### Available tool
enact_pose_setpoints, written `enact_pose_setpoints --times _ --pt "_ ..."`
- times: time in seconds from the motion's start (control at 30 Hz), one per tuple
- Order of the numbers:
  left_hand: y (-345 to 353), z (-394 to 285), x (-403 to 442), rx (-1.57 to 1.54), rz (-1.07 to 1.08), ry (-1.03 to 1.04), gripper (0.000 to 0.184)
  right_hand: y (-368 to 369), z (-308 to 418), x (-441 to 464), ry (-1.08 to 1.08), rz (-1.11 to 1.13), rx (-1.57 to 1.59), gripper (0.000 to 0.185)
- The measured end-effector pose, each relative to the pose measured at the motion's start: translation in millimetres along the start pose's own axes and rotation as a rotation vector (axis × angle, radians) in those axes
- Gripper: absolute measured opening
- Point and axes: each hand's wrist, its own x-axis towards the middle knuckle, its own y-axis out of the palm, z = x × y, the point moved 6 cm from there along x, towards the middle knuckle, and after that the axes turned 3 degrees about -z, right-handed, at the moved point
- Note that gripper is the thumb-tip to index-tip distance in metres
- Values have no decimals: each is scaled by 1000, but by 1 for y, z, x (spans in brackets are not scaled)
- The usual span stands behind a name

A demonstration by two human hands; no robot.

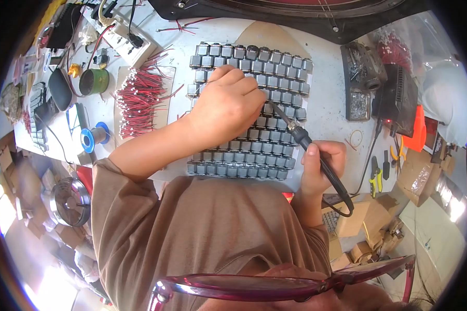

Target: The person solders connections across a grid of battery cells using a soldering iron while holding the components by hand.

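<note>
Rows of small grey square metal-cased parts point(264, 150) lie side by side on the table in front of me. My left hand point(228, 106) rests over the middle rows, its fingers curled and pressed together; whatever they pinch is hidden beneath them. A soldering iron point(301, 136) with a black handle is gripped in my right hand point(323, 163), to the right of the rows. Its metal tip points up and left, ending close to my left fingertips. I cannot tell whether the tip touches a part.
Left of the rows, red and black wires point(140, 98) lie heaped on a board, near a blue solder spool point(94, 137) and a power strip point(127, 41). At right stand an iron holder point(357, 83), a black soldering station point(397, 101) and yellow-green cutters point(375, 176).
</note>
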Motion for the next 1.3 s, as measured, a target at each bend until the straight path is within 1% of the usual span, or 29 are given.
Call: enact_pose_setpoints --times 0.33,0.4,0.43,0.53,0.6,0.7,1.03,1.1,1.23,1.3 --pt "3 -1 -1 15 17 0 16 3 2 1 -3 29 4 17" --pt "-3 0 0 6 3 -15 17 -3 0 0 11 -44 -5 17" --pt "-6 1 -1 -5 -12 -30 18 -4 0 -1 11 -43 -5 17" --pt "-10 6 -4 -1 -15 -43 19 -3 2 -1 -11 -34 -4 17" --pt "-11 6 -5 -8 -4 -39 18 5 6 -1 -25 10 1 17" --pt "-10 6 -8 -16 6 -34 18 8 4 -1 18 32 8 18" --pt "-5 6 -8 -15 16 -28 17 13 4 0 13 31 -2 18" --pt "-6 6 -7 -13 17 -26 17 15 5 1 4 65 3 18" --pt "-7 7 -9 9 23 -37 17 11 4 -1 -14 15 -21 17" --pt "-12 9 -11 2 5 -55 18 7 3 -2 19 -7 -1 18"
